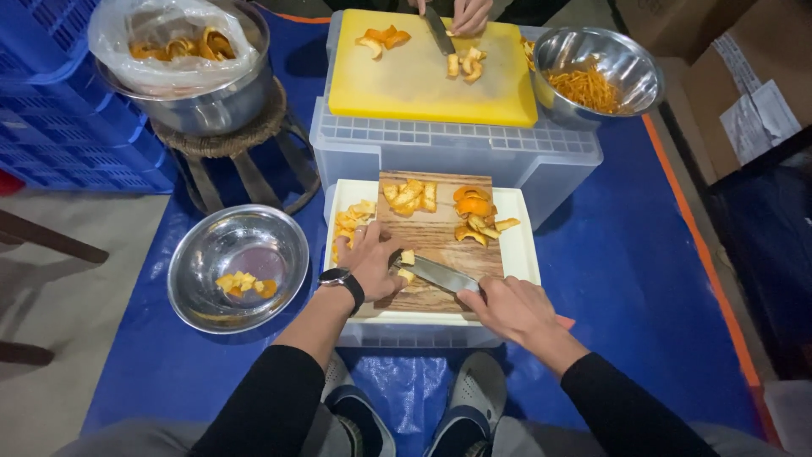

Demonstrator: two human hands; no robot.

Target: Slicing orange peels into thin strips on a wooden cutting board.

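Note:
My right hand [512, 309] grips the handle of a knife [436, 273] whose blade lies across the wooden cutting board [440, 241]. On the board's left side my left hand [370, 261], with a black watch on the wrist, presses down a small piece of orange peel [408, 257] right at the blade. More orange peel pieces [410, 196] lie at the board's far edge, and several whole peels [474, 216] sit to their right. Cut bits [351, 222] are piled on the white tray [523, 245] under the board.
A steel bowl [238, 267] with a few cut peels sits left of me on the blue tarp [626, 271]. Across, another person's hands [469, 13] cut peel on a yellow board [423, 80]. A steel bowl of shredded peel [596, 76] is far right; a bag-lined pot [190, 59] far left.

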